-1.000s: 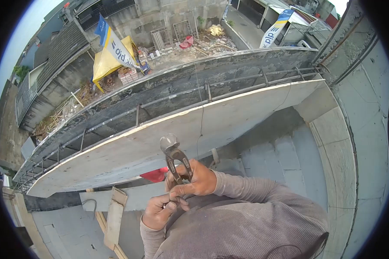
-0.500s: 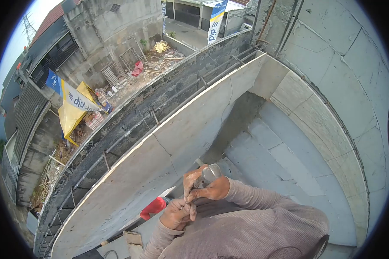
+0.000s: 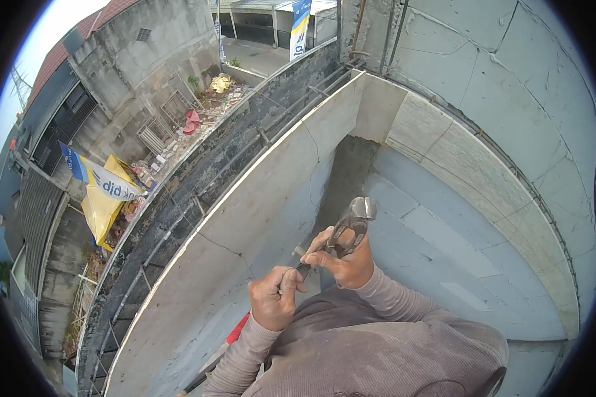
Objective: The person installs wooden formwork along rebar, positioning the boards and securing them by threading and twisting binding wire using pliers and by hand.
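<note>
A pair of dark-handled metal pincers (image 3: 361, 209) points away from me, jaws uppermost, above my chest. My right hand (image 3: 352, 268) is closed round the handles, with its thumb laid across them. Lower and to the left, my left hand (image 3: 273, 298) is closed with its fingertips at the dark lower end of the handles. Whether it also pinches something small is hidden. Just beyond the right hand's knuckles shows a small pale stub (image 3: 298, 251), which I cannot identify. A thin wire (image 3: 241, 254) trails over the pale panel (image 3: 198, 271) to the left of my hands.
Beyond the panel runs a metal pipe frame (image 3: 155, 248) along a dark curved wall (image 3: 189, 178). Past that edge, rubble and a yellow canopy (image 3: 99, 212) lie far below. Grey-blue boards (image 3: 444, 245) line the right side. Something red (image 3: 237, 329) shows beside my left sleeve.
Both hands have risen, and the pincers have turned so that their jaws stand clear above my right hand. My view has shifted right. Less of the red thing shows.
</note>
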The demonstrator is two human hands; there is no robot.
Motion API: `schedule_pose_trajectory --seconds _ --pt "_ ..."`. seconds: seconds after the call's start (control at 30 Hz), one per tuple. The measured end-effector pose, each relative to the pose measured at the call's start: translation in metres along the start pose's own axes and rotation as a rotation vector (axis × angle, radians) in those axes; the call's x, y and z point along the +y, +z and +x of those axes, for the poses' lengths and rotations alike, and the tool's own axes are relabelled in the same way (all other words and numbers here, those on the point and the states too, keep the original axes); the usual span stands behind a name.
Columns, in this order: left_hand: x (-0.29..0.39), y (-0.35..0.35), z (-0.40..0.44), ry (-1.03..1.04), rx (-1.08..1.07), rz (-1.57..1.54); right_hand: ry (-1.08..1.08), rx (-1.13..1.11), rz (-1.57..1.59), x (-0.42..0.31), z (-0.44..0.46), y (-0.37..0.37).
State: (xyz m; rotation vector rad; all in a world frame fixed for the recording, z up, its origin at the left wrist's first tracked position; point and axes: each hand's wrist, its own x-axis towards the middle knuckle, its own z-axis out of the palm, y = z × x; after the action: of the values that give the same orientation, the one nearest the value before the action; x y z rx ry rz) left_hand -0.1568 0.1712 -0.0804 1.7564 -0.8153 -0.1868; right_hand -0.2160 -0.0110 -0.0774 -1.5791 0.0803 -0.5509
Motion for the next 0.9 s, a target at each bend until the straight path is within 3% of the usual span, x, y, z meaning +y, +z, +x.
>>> schedule_pose_trajectory --seconds 0.03,0.1,0.23,0.37,0.5,0.57,0.6,0.63,0.7,0.77,0.83,0.9 --pt "0.001 -0.001 0.003 0.004 -0.008 0.002 0.007 0.001 0.045 0.003 -0.001 -0.004" --pt "-0.001 -0.005 0.007 -0.460 -0.175 -0.668 0.024 -0.019 0.069 0.005 -0.001 -0.014" --pt "0.012 0.003 0.025 -0.451 -0.152 -1.058 0.130 0.038 0.267 0.004 -0.001 -0.016" --pt "0.010 0.024 0.042 -0.444 -0.075 -1.341 0.097 0.033 0.278 -0.001 0.012 -0.026" --pt "-0.003 0.029 0.048 -0.429 -0.203 -1.111 0.009 -0.027 0.143 0.007 0.018 -0.059" --pt "-0.011 0.037 0.053 -0.263 -0.221 -0.914 -0.005 -0.032 0.112 0.010 0.019 -0.069" --pt "0.004 0.045 0.057 -0.272 -0.040 -0.671 0.068 -0.038 0.242 0.009 0.020 -0.073" --pt "-0.001 0.053 0.059 -0.278 -0.041 -0.664 0.142 -0.047 0.372 0.009 0.020 -0.075" --pt "-0.015 0.066 0.063 0.047 0.067 -0.371 0.159 -0.063 0.420 0.017 0.021 -0.078" --pt "-0.009 0.081 0.074 0.131 0.099 -0.432 0.174 -0.081 0.462 0.021 0.021 -0.080" --pt "-0.005 0.088 0.086 0.431 0.198 -0.256 0.260 -0.067 0.610 0.022 0.023 -0.082" --pt "-0.005 0.089 0.090 0.444 0.168 -0.230 0.296 -0.063 0.641 0.018 0.024 -0.086"
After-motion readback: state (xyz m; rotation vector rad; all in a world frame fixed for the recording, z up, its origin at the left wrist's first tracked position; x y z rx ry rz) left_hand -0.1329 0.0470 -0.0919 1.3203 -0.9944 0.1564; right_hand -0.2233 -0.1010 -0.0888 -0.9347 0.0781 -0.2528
